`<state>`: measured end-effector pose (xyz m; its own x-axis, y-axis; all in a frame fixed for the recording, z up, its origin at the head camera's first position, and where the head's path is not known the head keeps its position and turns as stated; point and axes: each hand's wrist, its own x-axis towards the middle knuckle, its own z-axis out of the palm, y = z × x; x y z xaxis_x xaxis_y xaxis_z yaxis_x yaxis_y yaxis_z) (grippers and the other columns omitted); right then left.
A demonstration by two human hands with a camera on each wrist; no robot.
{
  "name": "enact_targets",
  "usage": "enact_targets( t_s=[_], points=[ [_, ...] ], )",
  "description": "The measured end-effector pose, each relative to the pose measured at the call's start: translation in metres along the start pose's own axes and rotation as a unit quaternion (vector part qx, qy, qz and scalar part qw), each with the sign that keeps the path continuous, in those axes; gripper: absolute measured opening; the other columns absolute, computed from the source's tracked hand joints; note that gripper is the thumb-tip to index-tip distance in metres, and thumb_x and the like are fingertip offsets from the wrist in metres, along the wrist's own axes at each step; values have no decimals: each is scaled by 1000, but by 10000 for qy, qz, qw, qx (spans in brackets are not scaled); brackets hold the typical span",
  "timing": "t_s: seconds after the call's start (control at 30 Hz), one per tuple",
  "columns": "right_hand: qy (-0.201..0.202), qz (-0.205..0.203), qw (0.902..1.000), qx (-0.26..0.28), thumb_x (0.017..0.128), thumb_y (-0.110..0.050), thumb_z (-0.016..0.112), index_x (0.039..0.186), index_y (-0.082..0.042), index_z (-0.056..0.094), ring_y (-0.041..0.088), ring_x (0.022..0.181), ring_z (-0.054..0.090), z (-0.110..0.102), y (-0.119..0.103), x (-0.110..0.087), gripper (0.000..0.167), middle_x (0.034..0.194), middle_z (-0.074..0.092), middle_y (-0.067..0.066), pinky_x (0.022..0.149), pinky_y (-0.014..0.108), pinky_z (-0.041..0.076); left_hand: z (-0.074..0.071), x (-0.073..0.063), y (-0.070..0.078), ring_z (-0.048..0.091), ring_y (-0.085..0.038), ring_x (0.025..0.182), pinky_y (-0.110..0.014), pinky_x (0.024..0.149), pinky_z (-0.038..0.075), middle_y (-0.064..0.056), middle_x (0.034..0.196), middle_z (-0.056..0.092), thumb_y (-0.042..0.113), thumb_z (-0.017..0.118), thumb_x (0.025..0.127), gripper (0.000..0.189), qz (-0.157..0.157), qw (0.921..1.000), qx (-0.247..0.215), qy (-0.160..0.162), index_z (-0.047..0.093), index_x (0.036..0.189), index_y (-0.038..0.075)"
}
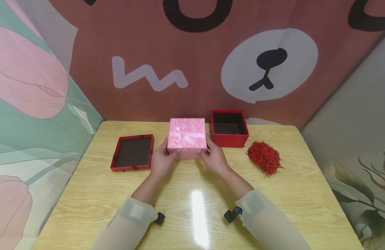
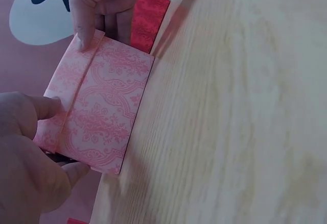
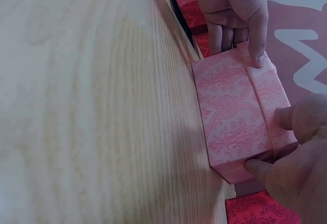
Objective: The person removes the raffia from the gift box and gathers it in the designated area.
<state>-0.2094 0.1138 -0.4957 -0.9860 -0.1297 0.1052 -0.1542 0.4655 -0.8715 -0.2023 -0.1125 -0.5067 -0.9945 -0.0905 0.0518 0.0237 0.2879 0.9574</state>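
Both hands hold a pink patterned gift box [image 1: 187,133], which has a ribbon and bow across its lid. My left hand [image 1: 162,161] grips its left side, and my right hand [image 1: 215,159] grips its right side. In the left wrist view, the thumbs press the lid's front edge on the pink box [image 2: 104,104], while fingers wrap the sides. The right wrist view shows the lid's lower edge standing as a seam across the front of the box [image 3: 232,112]. Its underside is close over the wooden table [image 1: 180,194].
An upturned red lid [image 1: 131,169] with a dark inside lies left of the hands. Behind the right hand stands an open red box [image 1: 229,140] with a dark interior. A heap of red shredded paper [image 1: 265,158] sits at the right. A printed cloth wall [image 1: 148,104] borders the table's back.
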Motion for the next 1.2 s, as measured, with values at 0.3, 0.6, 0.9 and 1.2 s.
enact_targets(
  t_s=[0.3, 0.6, 0.9, 1.2],
  points=[
    [58, 94, 9998, 137, 95, -8, 73, 163, -10, 32, 32, 136, 54, -8, 0, -21, 79, 155, 49, 18, 103, 39, 53, 0, -19, 2, 54, -25, 136, -33, 105, 51, -14, 153, 50, 18, 80, 92, 76, -20, 9993, -331, -151, 42, 156, 2],
    [-202, 194, 9995, 175, 99, -15, 72, 164, -8, 26, 33, 141, 49, -17, 1, -44, 81, 163, 39, 13, 102, 38, 53, -4, -39, 5, 57, -24, 133, -28, 98, 54, -9, 153, 52, 18, 81, 91, 72, -268, 9986, -316, -335, 47, 153, 4],
    [-215, 273, 9989, 309, 98, -17, 74, 165, -13, 28, 32, 143, 47, -24, 1, -73, 81, 164, 38, 8, 102, 33, 53, -4, -62, 5, 61, -24, 129, -26, 93, 56, -4, 149, 57, 22, 87, 86, 72, -675, 9958, -492, -385, 55, 149, 9],
    [-155, 341, 9990, 249, 96, -17, 77, 164, -16, 32, 29, 144, 46, -28, 1, -98, 82, 162, 41, 9, 100, 33, 54, -2, -84, 4, 62, -25, 128, -27, 94, 56, -3, 145, 60, 23, 90, 84, 72, -467, 9955, -704, -432, 58, 145, 4]
  ],
)
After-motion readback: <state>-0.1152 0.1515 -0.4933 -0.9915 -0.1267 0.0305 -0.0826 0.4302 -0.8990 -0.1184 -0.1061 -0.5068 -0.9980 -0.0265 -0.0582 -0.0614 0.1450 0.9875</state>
